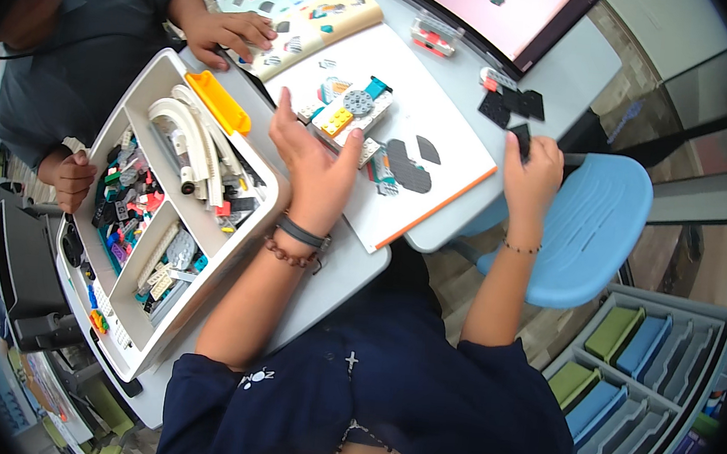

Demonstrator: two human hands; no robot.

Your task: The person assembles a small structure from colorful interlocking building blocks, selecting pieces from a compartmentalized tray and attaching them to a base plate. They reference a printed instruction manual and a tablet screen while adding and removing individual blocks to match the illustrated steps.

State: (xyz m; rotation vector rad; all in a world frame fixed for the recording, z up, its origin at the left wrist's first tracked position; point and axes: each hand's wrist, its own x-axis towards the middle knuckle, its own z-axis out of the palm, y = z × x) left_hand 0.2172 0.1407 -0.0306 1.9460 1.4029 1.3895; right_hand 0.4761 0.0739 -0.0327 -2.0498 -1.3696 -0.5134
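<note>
My left hand (314, 174) is around a small toy-brick model (355, 114) above the open booklet, its thumb against the near side. Some fingers are hidden behind the model. White bricks make up most of it, with a yellow piece, a teal piece and a round grey plate on top. To the right, my right hand (534, 169) pinches a black brick plate (521, 141) near the table's edge. Several loose black plates (511, 104) lie just beyond it, beside a small white and coral piece (493, 80).
An instruction booklet (435, 208) lies open under the model. A divided white bin (275, 192) of loose bricks stands at left. Another person's hand (224, 34) rests on the booklet's far page. A screen (524, 15) stands at the back, a blue chair (591, 223) at right.
</note>
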